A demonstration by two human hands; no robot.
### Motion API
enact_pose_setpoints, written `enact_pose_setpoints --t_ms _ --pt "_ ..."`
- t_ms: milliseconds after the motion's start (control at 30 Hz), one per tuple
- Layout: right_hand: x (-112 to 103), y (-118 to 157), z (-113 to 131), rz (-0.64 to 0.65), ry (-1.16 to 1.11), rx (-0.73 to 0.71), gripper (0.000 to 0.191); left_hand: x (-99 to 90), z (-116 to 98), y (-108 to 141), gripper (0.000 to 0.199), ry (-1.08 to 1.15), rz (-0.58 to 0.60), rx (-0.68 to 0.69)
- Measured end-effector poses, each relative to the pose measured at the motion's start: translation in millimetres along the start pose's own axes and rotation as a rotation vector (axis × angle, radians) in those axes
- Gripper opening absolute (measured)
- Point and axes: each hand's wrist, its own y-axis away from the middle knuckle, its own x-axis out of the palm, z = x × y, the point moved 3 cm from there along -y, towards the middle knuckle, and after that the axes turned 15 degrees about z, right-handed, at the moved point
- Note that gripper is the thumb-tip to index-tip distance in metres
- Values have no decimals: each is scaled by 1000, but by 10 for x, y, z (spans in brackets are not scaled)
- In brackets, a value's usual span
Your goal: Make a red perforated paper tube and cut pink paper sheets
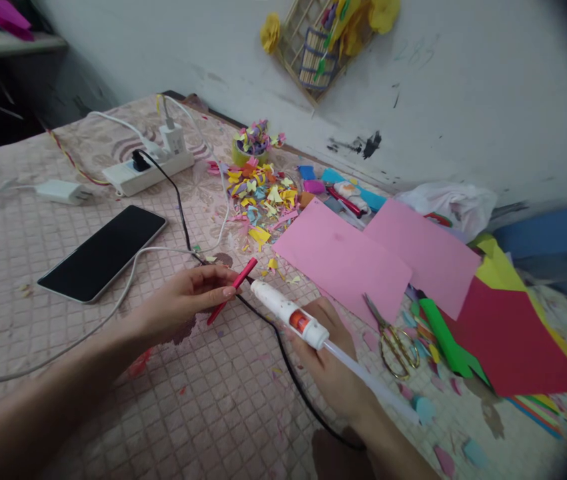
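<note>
My left hand (206, 291) pinches a narrow red strip (217, 311) between thumb and fingers, tilted up to the right. In my right hand (328, 353) is a white glue gun (276, 304) with an orange part showing in its side and a long clear glue stick (373, 381) coming out of its back. The gun's tip is close beside the strip; whether they touch I cannot tell. A black cable (291, 365) runs below the gun across the patterned cloth (203, 407).
Left: a phone (106, 253), power strip (148, 172) and white charger (63, 191). Beyond my hands lie paper scraps (263, 190) beside a filled bowl (252, 150). Right: pink sheets (343, 257), gold-handled scissors (394, 340), a green roll (443, 337) and red paper (513, 343).
</note>
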Motion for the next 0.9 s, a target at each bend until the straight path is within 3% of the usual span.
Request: enact_pose_setpoints --t_ms 133,333,500,900 --pt "20 -2 30 12 15 -3 15 2 3 2 24 -7 11 -5" --pt "120 24 0 89 -13 116 16 2 -4 13 24 32 -23 -26" --pt "159 36 -7 174 -24 115 10 6 -12 17 24 40 -28 -25" --pt "261 71 -78 222 -12 49 7 4 -37 20 27 13 -25 -46"
